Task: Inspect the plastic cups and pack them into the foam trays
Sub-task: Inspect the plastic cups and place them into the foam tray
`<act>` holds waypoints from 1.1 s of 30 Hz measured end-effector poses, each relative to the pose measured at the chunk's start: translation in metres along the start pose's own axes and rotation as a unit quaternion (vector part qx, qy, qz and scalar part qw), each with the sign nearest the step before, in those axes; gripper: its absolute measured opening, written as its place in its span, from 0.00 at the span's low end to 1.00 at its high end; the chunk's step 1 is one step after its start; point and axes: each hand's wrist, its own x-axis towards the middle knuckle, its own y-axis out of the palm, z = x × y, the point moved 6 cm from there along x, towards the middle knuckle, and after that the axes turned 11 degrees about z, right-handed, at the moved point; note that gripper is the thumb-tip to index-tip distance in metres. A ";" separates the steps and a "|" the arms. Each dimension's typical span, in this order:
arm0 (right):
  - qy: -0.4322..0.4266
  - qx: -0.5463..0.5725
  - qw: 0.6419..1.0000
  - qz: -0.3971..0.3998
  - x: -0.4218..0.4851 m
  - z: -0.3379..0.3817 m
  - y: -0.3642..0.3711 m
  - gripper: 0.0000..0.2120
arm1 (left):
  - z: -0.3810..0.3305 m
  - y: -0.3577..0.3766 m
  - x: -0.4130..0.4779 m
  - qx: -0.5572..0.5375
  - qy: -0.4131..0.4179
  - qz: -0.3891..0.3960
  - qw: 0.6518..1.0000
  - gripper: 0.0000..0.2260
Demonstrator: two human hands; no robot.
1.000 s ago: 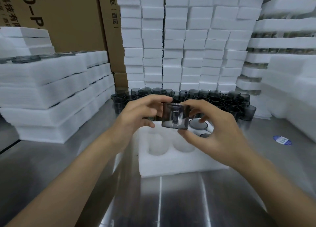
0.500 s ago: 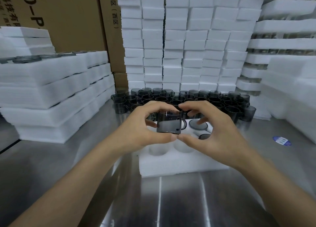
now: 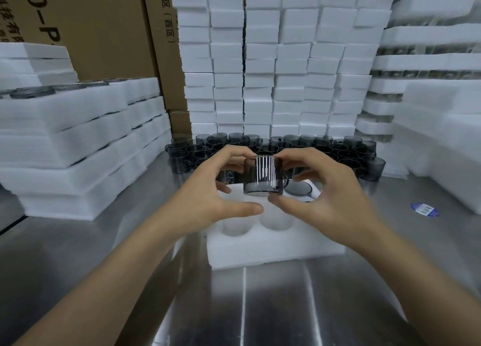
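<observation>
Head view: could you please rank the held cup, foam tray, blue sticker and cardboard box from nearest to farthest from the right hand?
1. held cup, gripped by the right hand.
2. foam tray, just beneath it.
3. blue sticker, on the table to the right.
4. cardboard box, far back left.

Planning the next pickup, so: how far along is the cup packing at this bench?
Done: stacked trays at the left, the top one showing cups, and a seated cup in the back right pocket of the foam tray. In hand: the left hand and right hand hold a grey cup above that tray, apparently inspecting it. Left: two front pockets are empty, and many loose cups wait behind the tray.
</observation>
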 end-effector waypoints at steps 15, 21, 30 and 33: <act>0.074 0.006 0.995 0.068 -0.003 -0.011 0.012 0.31 | 0.007 -0.001 0.001 -0.009 0.014 -0.036 0.999 0.24; 0.079 0.019 0.995 0.056 -0.001 -0.009 0.009 0.24 | 0.012 0.001 0.002 -0.032 0.003 -0.017 0.999 0.25; 0.113 0.026 0.993 -0.034 -0.002 -0.023 -0.014 0.25 | 0.050 -0.014 0.001 0.004 -0.108 -0.075 0.991 0.12; 0.113 -0.002 0.994 -0.001 -0.003 -0.020 -0.010 0.25 | 0.060 -0.009 0.000 0.077 -0.143 -0.050 0.985 0.11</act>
